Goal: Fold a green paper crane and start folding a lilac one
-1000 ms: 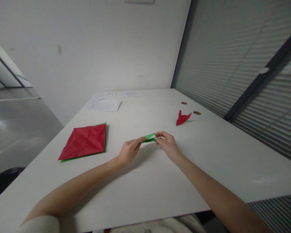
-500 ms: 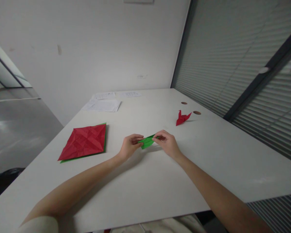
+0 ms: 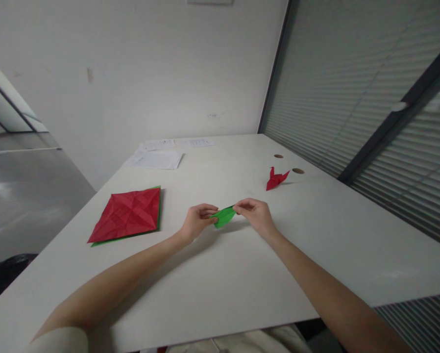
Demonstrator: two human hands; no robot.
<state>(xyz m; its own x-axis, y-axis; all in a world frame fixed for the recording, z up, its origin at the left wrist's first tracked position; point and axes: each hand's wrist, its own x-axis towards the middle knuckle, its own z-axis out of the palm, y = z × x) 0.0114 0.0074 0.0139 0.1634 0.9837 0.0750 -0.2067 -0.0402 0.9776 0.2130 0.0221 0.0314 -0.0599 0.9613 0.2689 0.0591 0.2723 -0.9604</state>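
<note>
Nearest comes the bare white counter (image 3: pixel 212 294), both forearms stretching in over it. Here's the left hand (image 3: pixel 196 220), fingers closed in a pinch on one end of the folded green paper (image 3: pixel 224 217); and the right hand (image 3: pixel 256 215), fingers nipped together on the other end! The green paper hangs tilted between them, just above the counter. Off left, a creased red sheet (image 3: pixel 130 213) lies over a green sheet (image 3: pixel 99 242). Farther up on the right, a red paper bird (image 3: pixel 275 180) sits near two round holes (image 3: pixel 298 171). Way back, printed papers (image 3: pixel 157 159) lie toward the wall (image 3: pixel 168 73).
</note>
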